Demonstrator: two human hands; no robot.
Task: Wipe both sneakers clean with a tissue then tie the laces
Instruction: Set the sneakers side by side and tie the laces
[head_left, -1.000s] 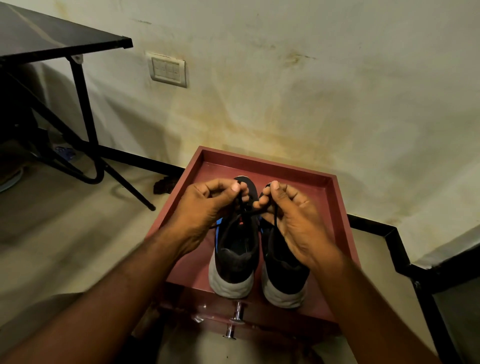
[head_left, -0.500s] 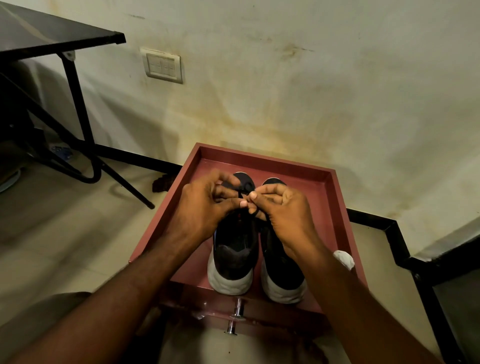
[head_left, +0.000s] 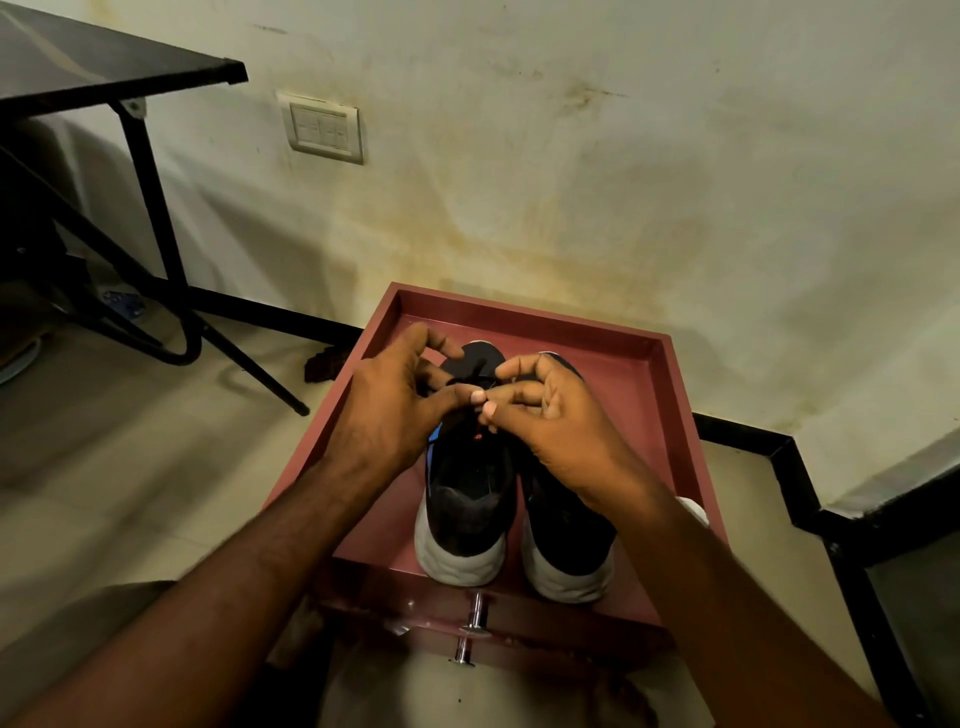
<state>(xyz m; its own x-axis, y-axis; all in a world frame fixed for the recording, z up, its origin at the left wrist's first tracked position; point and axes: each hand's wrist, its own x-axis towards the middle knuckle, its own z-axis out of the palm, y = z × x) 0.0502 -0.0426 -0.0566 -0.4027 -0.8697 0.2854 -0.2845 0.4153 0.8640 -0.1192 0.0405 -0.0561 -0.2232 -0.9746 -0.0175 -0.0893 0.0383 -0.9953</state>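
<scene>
The left hand (head_left: 387, 410) and the right hand (head_left: 558, 421) meet over the left sneaker (head_left: 470, 493), fingertips almost touching. Both are curled around the black laces (head_left: 470, 382), each pinching a strand between thumb and forefinger just above the tongue. The upper fingers of the left hand arch over the front of the shoe; the right hand's fingers bend inward toward the knot.

The left sneaker is black with a thick white sole and a strip of blue along its left side, its heel toward the camera. The right sneaker (head_left: 569, 545) stands just beside it, touching or nearly so, partly hidden under the right wrist. Both rest on a dark red tabletop (head_left: 644, 415) with a raised rim. A crumpled white tissue (head_left: 693, 509) lies by the right rim, mostly covered by the forearm. Metal knobs (head_left: 475, 616) stick out of the front face below the shoes.

Beyond are a stained wall (head_left: 623, 182) with a switch plate (head_left: 324, 127), and to the left a black folding table (head_left: 104, 67) on a tiled floor (head_left: 130, 467).
</scene>
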